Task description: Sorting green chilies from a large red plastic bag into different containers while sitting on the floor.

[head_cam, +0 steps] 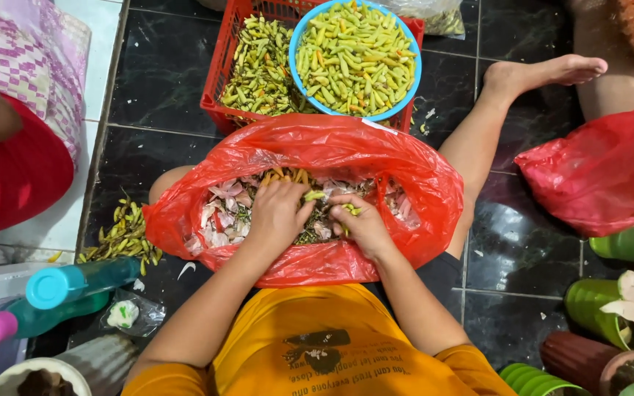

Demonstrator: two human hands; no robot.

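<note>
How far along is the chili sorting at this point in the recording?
Looks done: the blue bowl is heaped with chilies, with more in the red crate. In hand: the left hand and right hand each pinch chilies over the open red bag of scraps. Left: a small pile of chilies on the floor.

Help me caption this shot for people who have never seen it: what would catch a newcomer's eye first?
First, the big red plastic bag at the centre, open on the person's lap, with the left hand and right hand inside it among peelings and stems, fingers pinching small green chilies. Just beyond, at the top, a blue bowl heaped with green and yellow chilies sits on a red crate holding more.
</note>
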